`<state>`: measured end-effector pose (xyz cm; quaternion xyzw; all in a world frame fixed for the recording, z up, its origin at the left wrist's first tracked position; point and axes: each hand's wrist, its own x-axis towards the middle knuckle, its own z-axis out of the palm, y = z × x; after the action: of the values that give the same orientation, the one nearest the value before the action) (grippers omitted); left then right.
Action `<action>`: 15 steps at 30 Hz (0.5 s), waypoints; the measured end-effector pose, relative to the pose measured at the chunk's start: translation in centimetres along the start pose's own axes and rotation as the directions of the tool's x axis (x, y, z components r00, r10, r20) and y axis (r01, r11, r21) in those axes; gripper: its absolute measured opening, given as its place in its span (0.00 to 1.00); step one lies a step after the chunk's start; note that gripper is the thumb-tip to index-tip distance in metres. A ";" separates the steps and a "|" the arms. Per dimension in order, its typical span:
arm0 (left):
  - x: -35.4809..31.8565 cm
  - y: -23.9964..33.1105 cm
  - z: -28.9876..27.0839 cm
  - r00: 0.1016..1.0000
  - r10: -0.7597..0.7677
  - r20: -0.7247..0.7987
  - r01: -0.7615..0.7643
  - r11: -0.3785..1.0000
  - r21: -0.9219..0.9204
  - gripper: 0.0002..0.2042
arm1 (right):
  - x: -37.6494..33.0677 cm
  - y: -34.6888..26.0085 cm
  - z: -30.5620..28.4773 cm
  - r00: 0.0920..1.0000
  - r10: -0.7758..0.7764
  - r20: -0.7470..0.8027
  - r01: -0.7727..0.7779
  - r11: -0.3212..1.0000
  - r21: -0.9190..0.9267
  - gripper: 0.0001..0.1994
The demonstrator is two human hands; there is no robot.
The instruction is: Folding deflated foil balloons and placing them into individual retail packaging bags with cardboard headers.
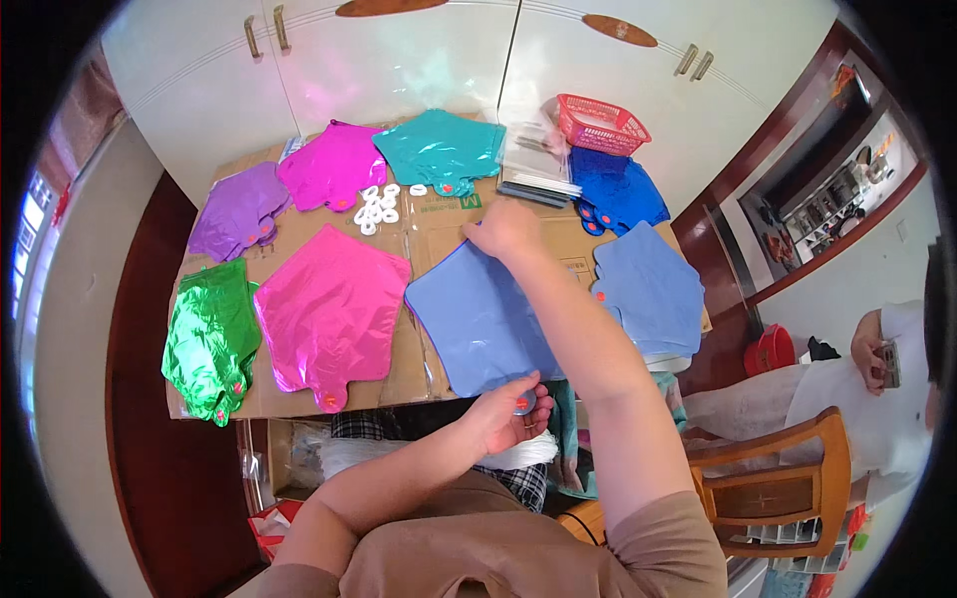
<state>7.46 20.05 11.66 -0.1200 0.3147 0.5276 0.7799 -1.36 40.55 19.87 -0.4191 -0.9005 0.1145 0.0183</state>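
A flat light blue foil balloon (pixel 478 319), star-like in outline, lies at the front middle of the cardboard-covered table. My left hand (pixel 511 414) pinches its tab at the near edge, where a small red mark shows. At the far tip of the same balloon is my right hand (pixel 506 231), its fingers closed at the edge and partly hidden by the hand itself. A darker blue-violet rim shows along the balloon's left side. To its left lies a pink foil balloon (pixel 329 309); to the right, beyond my forearm, rests another light blue balloon stack (pixel 648 289).
Green (pixel 211 334), purple (pixel 237 211), magenta (pixel 329 164), teal (pixel 441 149) and dark blue (pixel 620 189) foil balloons ring the table. White plastic rings (pixel 376 209), clear packets (pixel 535 159) and a red basket (pixel 601 125) stand behind. A wooden chair (pixel 778 488) and another person (pixel 847 399) are at right.
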 end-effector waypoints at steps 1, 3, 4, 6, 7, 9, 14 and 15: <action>0.0 0.0 0.0 1.000 -0.003 0.000 0.003 1.000 -0.005 0.13 | 0.1 -0.3 0.0 1.000 0.014 0.021 -0.014 1.000 0.001 0.23; 0.2 0.0 -0.4 1.000 -0.008 0.028 0.009 1.000 -0.016 0.13 | 0.5 -0.3 0.0 0.998 0.045 0.042 -0.046 0.999 0.021 0.22; 0.2 0.0 -0.6 0.999 -0.010 0.042 0.011 1.000 -0.021 0.12 | 0.7 -0.2 -0.1 0.997 0.060 0.052 -0.062 0.998 0.030 0.22; 0.2 -0.1 -0.5 0.999 -0.006 0.035 0.007 1.000 -0.006 0.13 | 0.8 -0.2 -0.1 0.996 0.073 0.053 -0.074 0.997 0.017 0.22; 0.1 -0.1 -0.4 1.000 -0.005 0.031 0.005 1.000 0.001 0.13 | 0.7 -0.2 -0.2 0.995 0.079 0.053 -0.080 0.997 0.010 0.22; 0.4 -0.2 -0.7 0.999 0.001 0.046 -0.002 1.000 0.018 0.13 | 0.4 -0.4 -0.3 0.997 0.072 0.041 -0.072 0.997 -0.004 0.21; 0.4 -0.1 -0.8 0.999 0.013 0.051 -0.014 1.000 0.024 0.13 | 0.7 -0.2 0.1 1.000 0.030 0.005 -0.030 1.000 0.007 0.23; 0.6 -0.1 -1.1 0.998 0.010 0.063 -0.011 1.000 0.018 0.13 | 0.7 0.1 0.2 1.000 0.023 -0.020 -0.022 0.999 0.031 0.23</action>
<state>7.33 19.88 10.46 -0.0946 0.2952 0.5323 0.7877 -1.82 41.10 19.60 -0.4299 -0.8937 0.1245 0.0325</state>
